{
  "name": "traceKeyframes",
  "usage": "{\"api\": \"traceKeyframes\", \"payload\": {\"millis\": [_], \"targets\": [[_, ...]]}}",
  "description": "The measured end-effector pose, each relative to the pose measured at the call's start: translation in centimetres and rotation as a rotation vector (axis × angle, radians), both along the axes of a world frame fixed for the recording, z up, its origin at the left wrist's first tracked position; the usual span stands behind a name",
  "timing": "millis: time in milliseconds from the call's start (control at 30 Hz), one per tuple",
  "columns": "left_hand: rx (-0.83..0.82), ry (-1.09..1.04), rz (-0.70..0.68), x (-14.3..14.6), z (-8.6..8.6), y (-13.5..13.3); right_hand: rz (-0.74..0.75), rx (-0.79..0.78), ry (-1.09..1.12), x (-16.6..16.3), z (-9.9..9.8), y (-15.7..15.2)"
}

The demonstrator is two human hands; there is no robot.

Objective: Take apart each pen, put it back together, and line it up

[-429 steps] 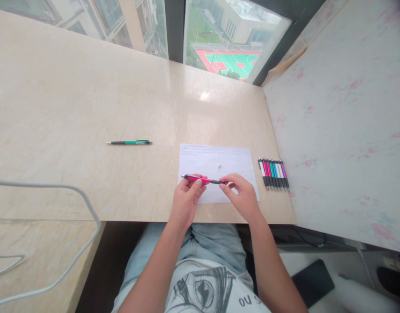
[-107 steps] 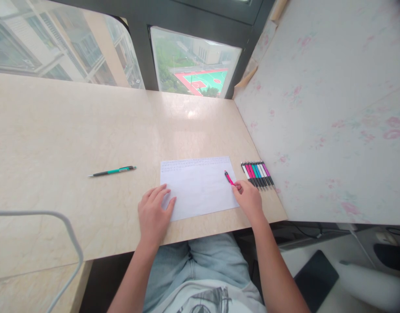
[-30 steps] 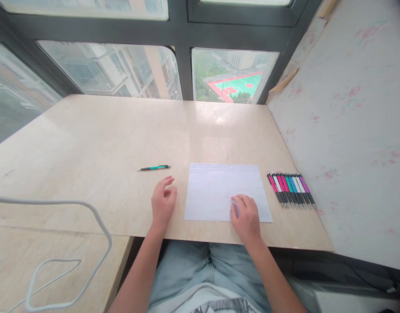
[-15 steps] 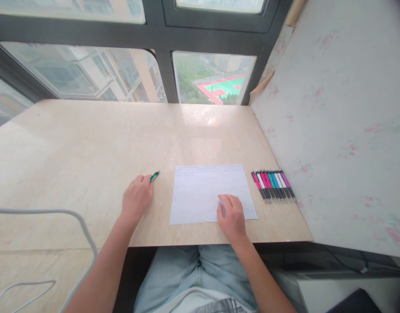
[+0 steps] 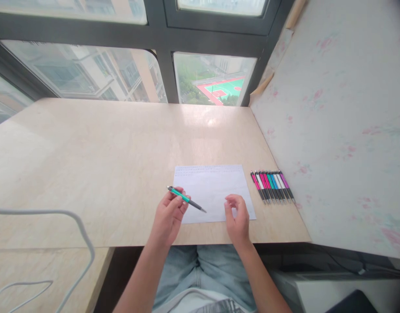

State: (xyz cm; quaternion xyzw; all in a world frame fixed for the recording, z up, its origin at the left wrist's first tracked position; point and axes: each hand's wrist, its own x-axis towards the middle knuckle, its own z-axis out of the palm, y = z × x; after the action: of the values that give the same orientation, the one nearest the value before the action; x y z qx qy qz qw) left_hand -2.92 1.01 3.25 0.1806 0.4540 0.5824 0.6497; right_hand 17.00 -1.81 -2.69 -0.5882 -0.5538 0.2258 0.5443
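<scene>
My left hand [image 5: 169, 214] holds a green pen [image 5: 183, 197] between thumb and fingers, above the lower left part of a white sheet of paper [image 5: 208, 191]. The pen slants, its black grip and tip pointing down to the right. Over the lower right of the sheet is my right hand [image 5: 238, 216], its fingers curled with a gap between thumb and fingertips and nothing in it. A few lines of small handwriting run along the sheet's top edge.
To the right of the paper lies a row of several pens [image 5: 272, 187] in pink, white, green, blue and purple, close to the flowered wall [image 5: 343, 130]. A white cable [image 5: 81, 226] loops at the left. Windows stand behind the table [image 5: 121, 143].
My left hand has lifted the green pen off the table and brought it right, over the paper. My right hand has risen slightly from the sheet, its fingers parting.
</scene>
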Motion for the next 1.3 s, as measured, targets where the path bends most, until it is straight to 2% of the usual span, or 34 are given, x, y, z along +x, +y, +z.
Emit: {"api": "traceKeyframes", "payload": {"millis": [133,267,400,533,633,700,800,933,1067,1300], "targets": [[-0.008,-0.121,0.004,2.7,-1.4,-1.5,0.124,-0.210,0.310,-1.3,1.2,-1.0],[0.021,-0.094,-0.002,3.3,-1.5,-2.1,0.187,-0.379,0.499,-2.7,1.9,-1.3],[0.083,0.010,-0.040,3.0,-1.3,-2.6,0.220,-0.444,0.522,-3.3,2.4,-1.0],[0.164,0.184,-0.162,2.8,-1.7,-3.0,0.337,-0.460,0.452,-3.2,2.8,-0.8],[0.176,0.300,-0.220,2.8,-2.0,-3.1,0.341,-0.458,0.398,-3.2,3.0,-0.9],[0.142,0.299,-0.199,3.1,-2.0,-3.1,0.328,-0.433,0.348,-3.2,3.1,-0.9],[0.039,0.141,-0.121,3.8,-2.0,-3.1,0.315,-0.329,0.195,-3.1,3.1,-0.8],[-0.105,-0.096,-0.069,4.4,-1.6,-3.2,0.354,-0.069,-0.146,-2.2,3.1,-0.1],[-0.186,-0.229,-0.079,4.5,-1.3,-3.3,0.437,0.149,-0.405,-1.2,3.3,0.7],[-0.272,-0.278,-0.112,4.2,-0.8,-3.4,0.556,0.236,-0.595,-0.4,3.7,1.2]]}}
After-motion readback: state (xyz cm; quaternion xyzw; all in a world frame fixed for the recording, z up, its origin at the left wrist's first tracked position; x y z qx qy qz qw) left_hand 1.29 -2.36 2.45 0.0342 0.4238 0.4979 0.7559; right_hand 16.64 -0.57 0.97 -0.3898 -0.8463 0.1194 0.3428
